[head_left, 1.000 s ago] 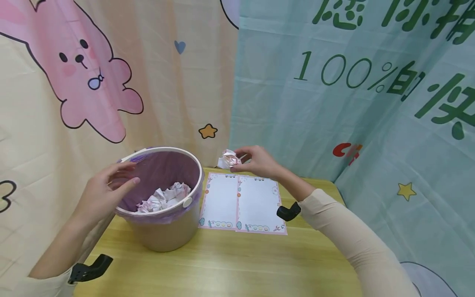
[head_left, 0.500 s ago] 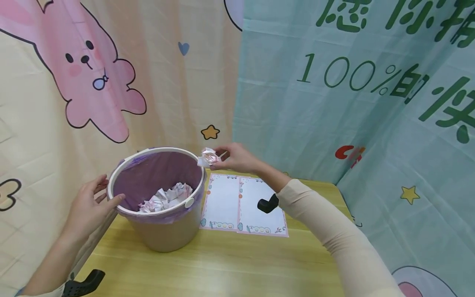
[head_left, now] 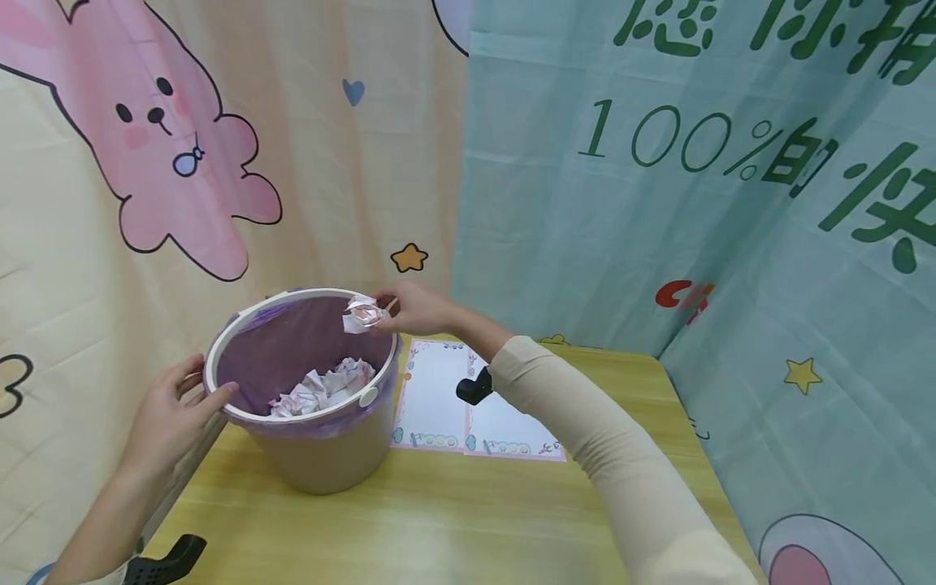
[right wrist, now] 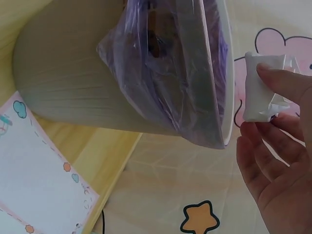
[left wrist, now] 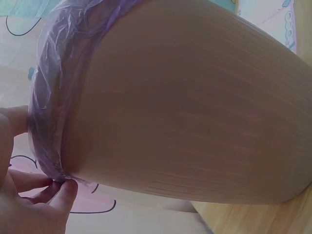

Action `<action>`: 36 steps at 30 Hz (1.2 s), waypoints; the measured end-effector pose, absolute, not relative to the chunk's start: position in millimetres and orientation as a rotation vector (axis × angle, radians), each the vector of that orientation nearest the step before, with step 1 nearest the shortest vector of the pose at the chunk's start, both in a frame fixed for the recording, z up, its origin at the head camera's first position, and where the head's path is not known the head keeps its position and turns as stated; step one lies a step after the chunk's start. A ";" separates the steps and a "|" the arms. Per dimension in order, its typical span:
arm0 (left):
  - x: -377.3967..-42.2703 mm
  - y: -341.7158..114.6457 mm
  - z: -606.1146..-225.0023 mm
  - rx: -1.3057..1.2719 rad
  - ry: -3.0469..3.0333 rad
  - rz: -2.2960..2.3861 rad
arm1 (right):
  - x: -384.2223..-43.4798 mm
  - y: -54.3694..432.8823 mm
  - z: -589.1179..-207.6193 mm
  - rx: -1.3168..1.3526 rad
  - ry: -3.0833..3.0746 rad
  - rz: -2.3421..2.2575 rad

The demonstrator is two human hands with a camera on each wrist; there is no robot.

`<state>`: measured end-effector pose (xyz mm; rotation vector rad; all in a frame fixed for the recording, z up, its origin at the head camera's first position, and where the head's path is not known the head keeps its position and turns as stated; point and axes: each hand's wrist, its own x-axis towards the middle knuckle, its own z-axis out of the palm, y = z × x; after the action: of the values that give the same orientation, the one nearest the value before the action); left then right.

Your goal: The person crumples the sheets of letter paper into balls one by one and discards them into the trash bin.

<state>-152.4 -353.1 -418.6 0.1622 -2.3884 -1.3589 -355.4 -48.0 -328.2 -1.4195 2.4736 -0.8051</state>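
A beige trash can (head_left: 314,463) with a white rim and a purple liner bag (left wrist: 53,97) stands on the left of the table. Crumpled paper (head_left: 325,390) lies inside it. My left hand (head_left: 164,422) grips the rim at its left side, thumb over the edge and fingers outside. In the head view my right hand (head_left: 420,310) is over the far right part of the rim, pinching a crumpled paper ball (head_left: 361,314) between thumb and fingers. The right wrist view shows this paper ball (right wrist: 265,87) just beyond the can's mouth.
Two sheets of paper with decorated pink borders (head_left: 431,398) lie side by side on the wooden table (head_left: 468,512), right of the can. Printed curtains (head_left: 351,179) hang close behind and along both sides.
My right hand has carried the paper ball leftward from above the sheets to over the can's mouth. My left hand has moved down and left and taken hold of the rim.
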 end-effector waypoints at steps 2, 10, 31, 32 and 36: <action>-152.1 -355.2 -419.4 0.170 -2.403 -1.355 | -356.6 -56.5 -328.7 -1.445 2.482 -0.745; -152.0 -357.7 -422.1 0.169 -2.443 -1.344 | -358.1 -85.5 -327.5 -1.581 2.497 -0.599; -145.6 -361.8 -429.9 0.119 -2.429 -1.366 | -356.2 -103.8 -326.8 -1.548 2.552 -0.622; -146.0 -361.7 -429.5 0.117 -2.428 -1.366 | -356.7 -101.9 -325.8 -1.538 2.546 -0.630; -147.1 -362.3 -426.6 0.124 -2.441 -1.344 | -358.5 -91.5 -320.7 -1.475 2.507 -0.686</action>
<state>-147.1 -362.3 -426.6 0.1244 -2.4415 -1.3439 -358.5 -91.5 -320.7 -1.4750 2.5069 -0.6855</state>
